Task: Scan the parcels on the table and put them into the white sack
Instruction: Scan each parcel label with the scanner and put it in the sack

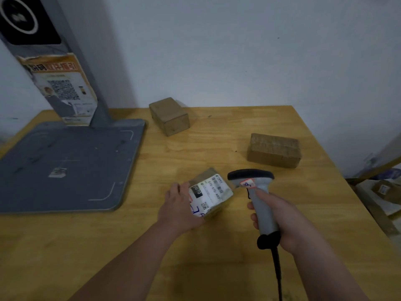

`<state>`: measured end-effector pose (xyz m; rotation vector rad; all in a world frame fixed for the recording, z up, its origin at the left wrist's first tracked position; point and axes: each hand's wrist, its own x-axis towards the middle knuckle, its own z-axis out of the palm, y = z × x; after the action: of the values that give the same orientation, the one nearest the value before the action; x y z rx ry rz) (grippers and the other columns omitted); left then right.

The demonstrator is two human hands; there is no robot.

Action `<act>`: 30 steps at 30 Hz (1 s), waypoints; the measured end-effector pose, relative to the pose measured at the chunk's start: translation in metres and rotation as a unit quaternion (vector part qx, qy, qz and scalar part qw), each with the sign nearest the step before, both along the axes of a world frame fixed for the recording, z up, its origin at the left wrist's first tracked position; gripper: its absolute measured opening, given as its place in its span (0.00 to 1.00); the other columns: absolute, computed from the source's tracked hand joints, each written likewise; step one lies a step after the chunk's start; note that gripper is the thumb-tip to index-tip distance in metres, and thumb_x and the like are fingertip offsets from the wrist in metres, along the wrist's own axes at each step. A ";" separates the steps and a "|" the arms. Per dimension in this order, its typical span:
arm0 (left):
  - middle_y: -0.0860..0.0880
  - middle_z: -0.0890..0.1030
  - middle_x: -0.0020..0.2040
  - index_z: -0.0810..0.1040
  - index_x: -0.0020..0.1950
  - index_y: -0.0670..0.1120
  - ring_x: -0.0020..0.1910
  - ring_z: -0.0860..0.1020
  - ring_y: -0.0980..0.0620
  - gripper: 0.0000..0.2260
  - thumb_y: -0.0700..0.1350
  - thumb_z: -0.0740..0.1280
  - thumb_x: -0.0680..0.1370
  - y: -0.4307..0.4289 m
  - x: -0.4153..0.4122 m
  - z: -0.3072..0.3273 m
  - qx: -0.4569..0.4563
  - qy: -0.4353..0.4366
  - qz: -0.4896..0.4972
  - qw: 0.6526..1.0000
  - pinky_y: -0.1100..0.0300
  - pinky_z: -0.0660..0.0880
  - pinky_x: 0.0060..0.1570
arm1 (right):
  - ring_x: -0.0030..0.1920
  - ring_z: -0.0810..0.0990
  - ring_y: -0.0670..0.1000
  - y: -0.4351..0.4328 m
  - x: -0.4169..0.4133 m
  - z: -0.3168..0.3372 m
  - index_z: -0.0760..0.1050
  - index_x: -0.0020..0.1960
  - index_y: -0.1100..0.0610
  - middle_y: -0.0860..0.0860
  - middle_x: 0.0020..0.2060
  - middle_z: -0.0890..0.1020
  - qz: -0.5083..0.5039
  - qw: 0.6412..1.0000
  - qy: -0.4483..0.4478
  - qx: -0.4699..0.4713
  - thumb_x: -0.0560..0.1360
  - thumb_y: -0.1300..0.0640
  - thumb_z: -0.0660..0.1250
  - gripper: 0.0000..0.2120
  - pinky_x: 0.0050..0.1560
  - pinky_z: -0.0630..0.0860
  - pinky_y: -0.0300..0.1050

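Note:
A small cardboard parcel [211, 193] with a white shipping label facing up lies near the middle of the wooden table [195, 246]. My left hand [181, 207] holds it by its left side, tilted toward me. In my right hand [280, 218] I grip a grey handheld barcode scanner [256, 192] by its handle; its black head points at the label from the right. Two more brown parcels lie further back: one [170, 116] near the wall, one [274, 149] at the right. The white sack is not in view.
A grey scanning stand with a flat base plate [65, 166] and a slanted post [63, 83] fills the table's left side. The scanner's black cable [278, 276] runs down toward me. Past the table's right edge lie boxes [384, 190] on a lower surface.

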<state>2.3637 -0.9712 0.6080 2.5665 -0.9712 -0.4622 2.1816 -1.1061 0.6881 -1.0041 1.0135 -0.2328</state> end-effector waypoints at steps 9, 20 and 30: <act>0.52 0.59 0.64 0.54 0.74 0.52 0.63 0.61 0.51 0.45 0.58 0.76 0.64 0.112 -0.003 0.000 -0.016 -0.013 0.123 0.992 0.60 0.71 0.50 | 0.45 0.81 0.54 0.079 0.017 -0.003 0.77 0.60 0.58 0.52 0.47 0.85 0.077 0.994 -0.040 0.060 0.65 0.52 0.73 0.24 0.42 0.75 0.50; 0.48 0.57 0.65 0.47 0.77 0.49 0.64 0.58 0.49 0.54 0.68 0.73 0.62 0.208 -0.023 -0.001 0.017 -0.064 0.204 0.977 0.58 0.73 0.56 | 0.27 0.72 0.50 0.191 0.039 0.008 0.76 0.56 0.60 0.55 0.37 0.76 0.086 0.996 0.002 0.021 0.79 0.44 0.62 0.19 0.26 0.71 0.42; 0.52 0.66 0.53 0.58 0.76 0.58 0.50 0.71 0.56 0.33 0.61 0.67 0.74 0.236 -0.039 0.002 -0.064 0.015 0.142 0.988 0.62 0.74 0.47 | 0.28 0.74 0.48 0.238 0.038 0.016 0.75 0.51 0.62 0.54 0.35 0.78 0.141 0.977 0.027 -0.160 0.75 0.59 0.70 0.08 0.27 0.71 0.39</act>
<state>2.3243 -0.7348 0.6100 2.5183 -0.5911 -0.3453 2.2194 -0.8680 0.7043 -1.4409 0.8848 -0.1359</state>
